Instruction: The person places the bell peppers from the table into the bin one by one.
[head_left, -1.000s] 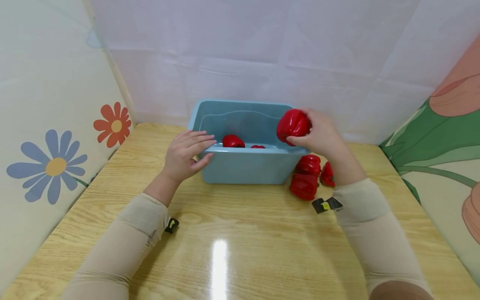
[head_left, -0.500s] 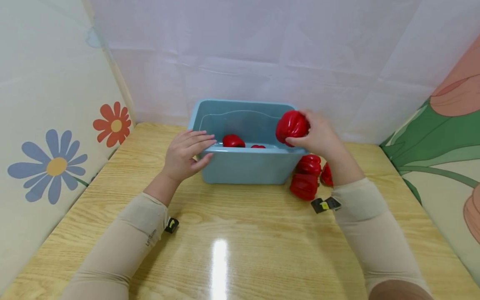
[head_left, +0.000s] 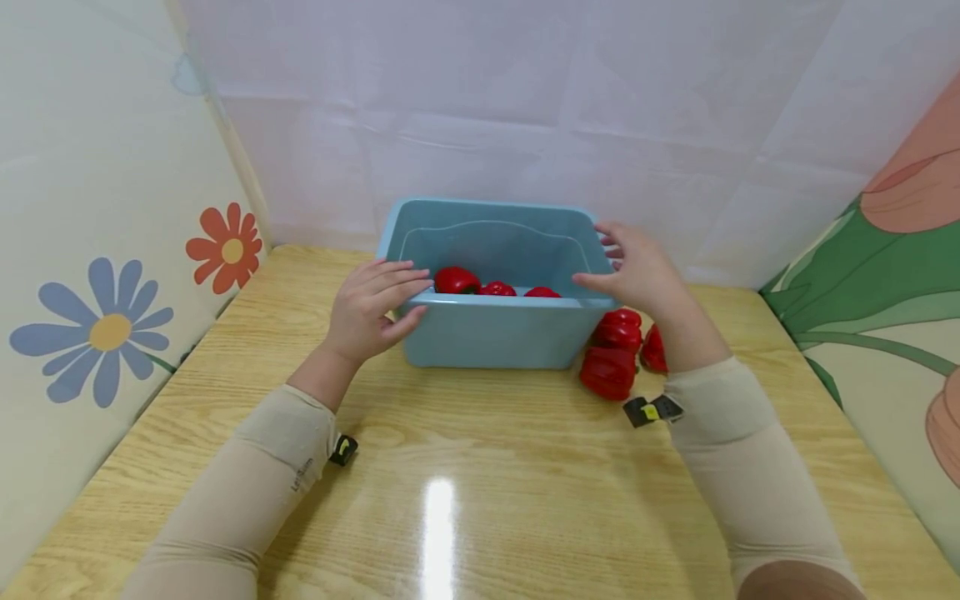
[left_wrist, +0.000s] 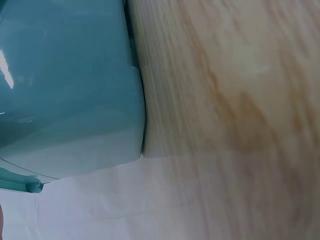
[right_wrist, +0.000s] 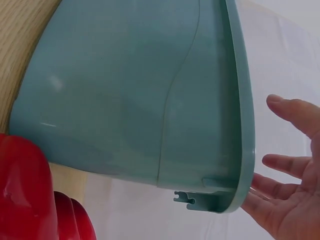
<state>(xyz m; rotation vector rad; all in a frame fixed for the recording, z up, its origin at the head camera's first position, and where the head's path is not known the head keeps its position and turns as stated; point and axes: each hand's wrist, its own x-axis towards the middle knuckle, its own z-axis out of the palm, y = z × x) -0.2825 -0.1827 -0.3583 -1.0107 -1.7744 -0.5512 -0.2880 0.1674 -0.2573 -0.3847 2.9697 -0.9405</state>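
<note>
A light blue plastic bin (head_left: 487, 333) stands against the back wall, with several red bell peppers (head_left: 457, 281) inside, partly hidden by its front side. My left hand (head_left: 371, 308) rests on the bin's left front corner, fingers straight over the rim. My right hand (head_left: 633, 267) is spread at the bin's right rim and holds nothing; in the right wrist view its parted fingers (right_wrist: 285, 162) show beside the rim. Outside the bin, by its right end, more red bell peppers (head_left: 608, 372) lie on the table. The left wrist view has the bin's side (left_wrist: 75, 90) close up.
The wooden table (head_left: 480, 517) runs up to a white cloth wall (head_left: 487, 108) behind the bin. Flower-printed panels (head_left: 97, 200) flank it on both sides. One red pepper (head_left: 654, 350) sits partly behind the right forearm.
My right hand has let go of the bell pepper it held over the bin, and its fingers have spread. The pepper is now down among the others inside. The left hand has stayed put.
</note>
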